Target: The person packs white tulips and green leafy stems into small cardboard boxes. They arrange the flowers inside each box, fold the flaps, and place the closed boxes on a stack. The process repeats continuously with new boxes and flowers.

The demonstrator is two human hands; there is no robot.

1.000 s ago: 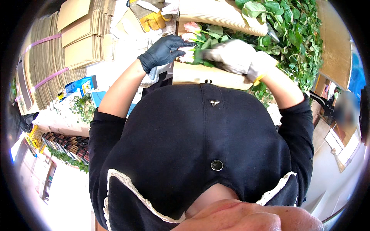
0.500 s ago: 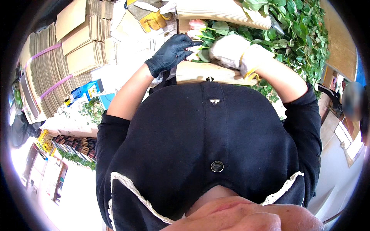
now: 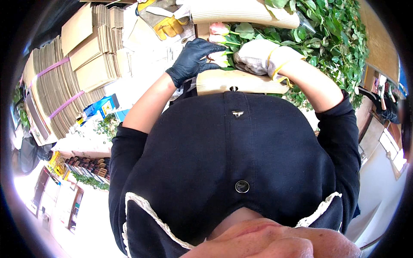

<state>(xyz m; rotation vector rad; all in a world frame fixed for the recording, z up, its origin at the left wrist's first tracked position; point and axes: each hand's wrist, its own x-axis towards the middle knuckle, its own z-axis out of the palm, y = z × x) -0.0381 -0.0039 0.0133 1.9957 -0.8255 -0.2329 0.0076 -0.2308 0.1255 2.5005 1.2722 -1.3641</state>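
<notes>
Pink and white roses (image 3: 220, 29) lie with their heads to the left on ribbed tan corrugated cardboard (image 3: 241, 81). My left hand (image 3: 189, 60), in a black glove, has its thumb and fingers curved around a pale rose (image 3: 220, 59) at the near side of the bunch. My right hand (image 3: 258, 58), in a pale work glove with yellow trim, is closed over the stems just behind the heads. Its fingertips and the stems under it are mostly hidden. Green leaves (image 3: 335, 47) spread out to the right of it.
Another roll of corrugated cardboard (image 3: 245, 13) borders the roses on the far side. Grey and yellow work gloves (image 3: 167, 26) lie at the far left of them. Stacked flat cardboard (image 3: 56, 81), tied with pink straps, stands at left, with a blue box (image 3: 101, 107) nearer.
My left thumb and fingers have spread from a near pinch to a wider span around the pale rose. My right hand stays over the stems, nearly unmoved.
</notes>
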